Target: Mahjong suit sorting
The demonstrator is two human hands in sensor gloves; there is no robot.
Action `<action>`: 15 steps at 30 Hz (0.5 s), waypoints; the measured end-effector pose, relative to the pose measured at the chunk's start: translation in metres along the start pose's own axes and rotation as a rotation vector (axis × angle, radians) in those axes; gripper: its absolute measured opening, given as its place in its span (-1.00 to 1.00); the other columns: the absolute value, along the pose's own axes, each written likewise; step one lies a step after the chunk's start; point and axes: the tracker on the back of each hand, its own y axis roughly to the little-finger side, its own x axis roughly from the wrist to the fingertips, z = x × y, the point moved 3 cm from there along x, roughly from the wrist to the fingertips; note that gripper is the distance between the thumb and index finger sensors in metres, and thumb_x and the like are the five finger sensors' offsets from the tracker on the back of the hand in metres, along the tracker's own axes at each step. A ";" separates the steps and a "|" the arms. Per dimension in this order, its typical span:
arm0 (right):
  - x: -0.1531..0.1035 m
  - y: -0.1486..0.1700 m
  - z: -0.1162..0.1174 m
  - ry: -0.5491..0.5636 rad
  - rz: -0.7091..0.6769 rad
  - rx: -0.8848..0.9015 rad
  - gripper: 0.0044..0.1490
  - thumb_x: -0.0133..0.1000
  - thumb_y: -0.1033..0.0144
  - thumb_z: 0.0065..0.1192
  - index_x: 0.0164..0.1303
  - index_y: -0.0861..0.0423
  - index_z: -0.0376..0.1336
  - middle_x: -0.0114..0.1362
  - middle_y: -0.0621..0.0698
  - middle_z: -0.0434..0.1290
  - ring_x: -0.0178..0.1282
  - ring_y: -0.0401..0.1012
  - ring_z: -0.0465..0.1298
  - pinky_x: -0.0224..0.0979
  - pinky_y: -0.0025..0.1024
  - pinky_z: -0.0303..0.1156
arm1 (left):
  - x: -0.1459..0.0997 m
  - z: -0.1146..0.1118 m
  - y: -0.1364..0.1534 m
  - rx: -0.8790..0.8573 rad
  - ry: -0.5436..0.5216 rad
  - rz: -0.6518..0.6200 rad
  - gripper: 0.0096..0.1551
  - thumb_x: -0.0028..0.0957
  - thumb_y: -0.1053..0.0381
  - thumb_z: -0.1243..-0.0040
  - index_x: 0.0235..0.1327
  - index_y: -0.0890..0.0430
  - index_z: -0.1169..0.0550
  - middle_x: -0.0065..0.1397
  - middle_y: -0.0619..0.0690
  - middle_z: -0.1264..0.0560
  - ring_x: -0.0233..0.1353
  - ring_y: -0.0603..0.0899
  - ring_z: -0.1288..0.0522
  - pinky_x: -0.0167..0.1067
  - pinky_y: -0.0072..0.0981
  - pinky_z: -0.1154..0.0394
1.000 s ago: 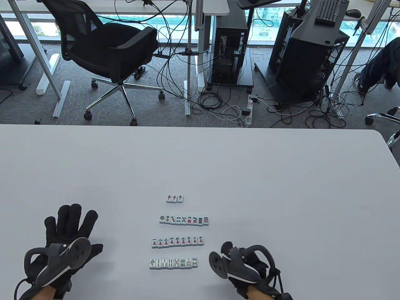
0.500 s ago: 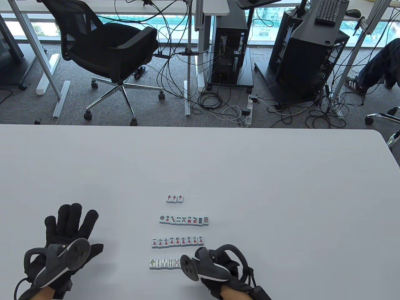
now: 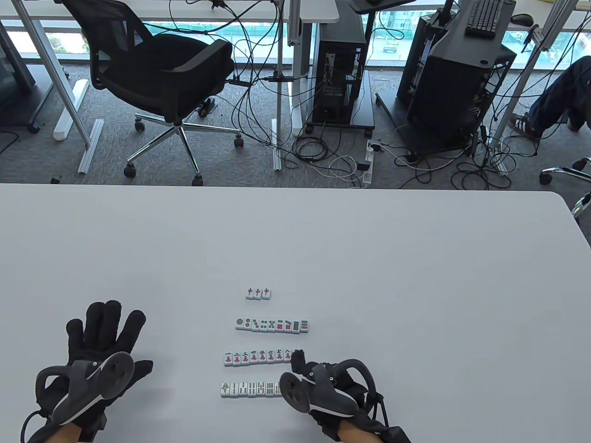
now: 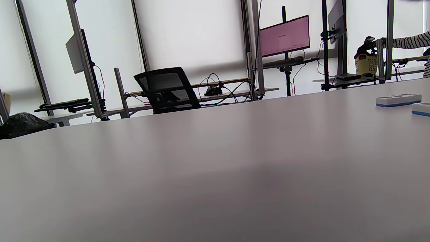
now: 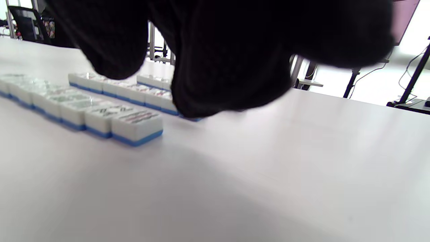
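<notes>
Four face-up rows of mahjong tiles lie at the table's near centre: three red-dragon tiles (image 3: 258,293), a circles row (image 3: 272,325), a characters row (image 3: 256,357) and a bamboo row (image 3: 249,389). My right hand (image 3: 299,362) hovers at the rows' right ends. One fingertip (image 3: 298,355) covers the last characters tile, and the tracker hides the bamboo row's right end. In the right wrist view my gloved fingers (image 5: 231,77) hang empty over the end of the characters row (image 5: 137,126). Whether they touch it I cannot tell. My left hand (image 3: 104,337) rests flat with fingers spread, away to the left.
The white table (image 3: 415,277) stretches wide around the rows. The left wrist view shows bare table and the ends of two tile rows (image 4: 398,99) at its right edge. An office chair (image 3: 157,69), computer towers and cables stand on the floor beyond the far edge.
My right hand moved left over the bamboo row's right end, then forward, so a fingertip now covers the last characters tile. The left hand and the tiles have not moved.
</notes>
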 end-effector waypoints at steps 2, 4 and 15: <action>-0.007 0.016 -0.015 0.082 0.020 0.053 -0.15 -0.05 0.06 0.27 0.41 0.19 0.18 0.02 0.06 0.61 -0.31 -0.14 0.62 -0.21 -0.27 0.60 | 0.000 0.000 0.000 -0.001 0.001 0.003 0.13 -0.35 -0.61 0.10 0.50 -0.36 0.16 0.67 -0.14 0.37 0.74 0.16 0.35 0.64 0.23 0.24; -0.018 0.036 -0.034 0.176 0.044 0.094 -0.14 -0.03 0.04 0.23 0.44 0.17 0.15 0.11 0.07 0.58 -0.20 -0.11 0.62 -0.10 -0.22 0.60 | 0.000 0.000 0.000 0.000 0.003 0.007 0.13 -0.35 -0.61 0.10 0.50 -0.36 0.16 0.67 -0.15 0.37 0.74 0.16 0.36 0.63 0.23 0.25; -0.052 0.112 -0.056 0.438 0.208 0.098 0.06 0.02 -0.25 -0.03 0.62 -0.08 -0.29 0.71 0.15 -0.22 0.66 0.14 -0.03 0.62 0.29 -0.03 | 0.002 -0.004 -0.001 0.024 0.022 0.004 0.13 -0.35 -0.61 0.10 0.50 -0.36 0.16 0.67 -0.14 0.37 0.74 0.16 0.36 0.63 0.24 0.26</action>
